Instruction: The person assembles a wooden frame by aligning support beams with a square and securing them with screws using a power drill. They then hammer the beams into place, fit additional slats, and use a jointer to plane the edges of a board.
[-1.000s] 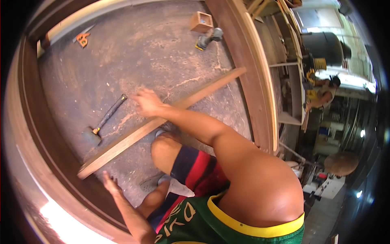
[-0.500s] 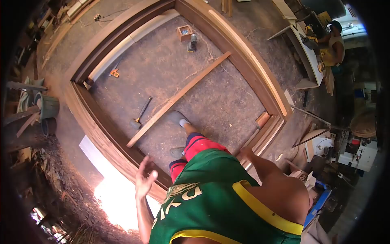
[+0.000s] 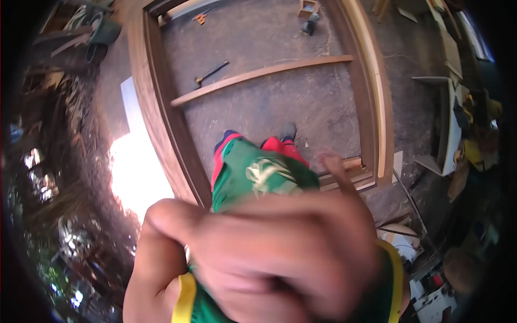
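Note:
My left hand (image 3: 285,253) is raised right in front of the camera, a large motion blur over my green shirt (image 3: 269,172). Its fingers are smeared, and I cannot tell if it holds anything. My right hand (image 3: 332,163) hovers near the short end of a large wooden frame (image 3: 371,81), fingers loosely apart and slightly blurred, with nothing visible in them. The frame lies on the floor around my legs. A wooden crosspiece (image 3: 264,76) spans its two long sides. Beyond this bar, a mallet (image 3: 211,73) lies on the floor inside the frame.
Inside the frame's far part are an orange-handled tool (image 3: 201,19), a cordless drill (image 3: 308,27) and a small wooden box (image 3: 308,7). A bucket (image 3: 104,29) stands at the far left. Bright sunlight (image 3: 137,172) falls on the left floor. A white-topped workbench (image 3: 451,126) is at the right.
My left hand has swung up from beside the frame to close before the camera. My right hand has come off the frame's end. The camera view has turned and shifted.

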Motion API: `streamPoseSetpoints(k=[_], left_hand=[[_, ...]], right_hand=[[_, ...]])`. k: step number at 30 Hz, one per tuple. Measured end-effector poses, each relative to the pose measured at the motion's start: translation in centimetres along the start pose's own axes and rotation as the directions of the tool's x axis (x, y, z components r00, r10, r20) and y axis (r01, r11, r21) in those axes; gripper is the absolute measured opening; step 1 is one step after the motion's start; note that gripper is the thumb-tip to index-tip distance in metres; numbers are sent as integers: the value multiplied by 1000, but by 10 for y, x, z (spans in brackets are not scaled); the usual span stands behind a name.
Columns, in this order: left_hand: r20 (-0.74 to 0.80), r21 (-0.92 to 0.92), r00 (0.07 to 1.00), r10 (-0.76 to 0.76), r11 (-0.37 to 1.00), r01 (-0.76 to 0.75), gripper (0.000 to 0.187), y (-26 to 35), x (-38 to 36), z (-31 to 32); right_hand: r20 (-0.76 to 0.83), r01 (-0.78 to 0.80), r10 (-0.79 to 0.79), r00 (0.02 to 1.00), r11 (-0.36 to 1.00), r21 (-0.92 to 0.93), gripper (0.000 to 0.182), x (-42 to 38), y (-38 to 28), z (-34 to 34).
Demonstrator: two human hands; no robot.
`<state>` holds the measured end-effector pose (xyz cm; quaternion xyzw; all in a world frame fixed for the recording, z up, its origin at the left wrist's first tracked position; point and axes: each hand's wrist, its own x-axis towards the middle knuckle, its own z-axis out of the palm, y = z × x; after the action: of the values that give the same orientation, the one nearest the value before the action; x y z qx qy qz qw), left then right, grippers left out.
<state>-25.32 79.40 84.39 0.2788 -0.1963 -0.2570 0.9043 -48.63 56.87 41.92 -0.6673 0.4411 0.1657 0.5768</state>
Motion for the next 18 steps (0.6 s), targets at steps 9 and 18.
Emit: streamPoseSetpoints(k=[9,18], left_hand=[[694,344,587,-417,908,238,18,-120,16,30],[-461,867,609,-645,-180,465,39,-106,-126,-196]], right_hand=[[-161,158,-306,938,795,-586,19,-10,233,-129],[-35,143,-187,982,848,-510,23,-75,255,-45]])
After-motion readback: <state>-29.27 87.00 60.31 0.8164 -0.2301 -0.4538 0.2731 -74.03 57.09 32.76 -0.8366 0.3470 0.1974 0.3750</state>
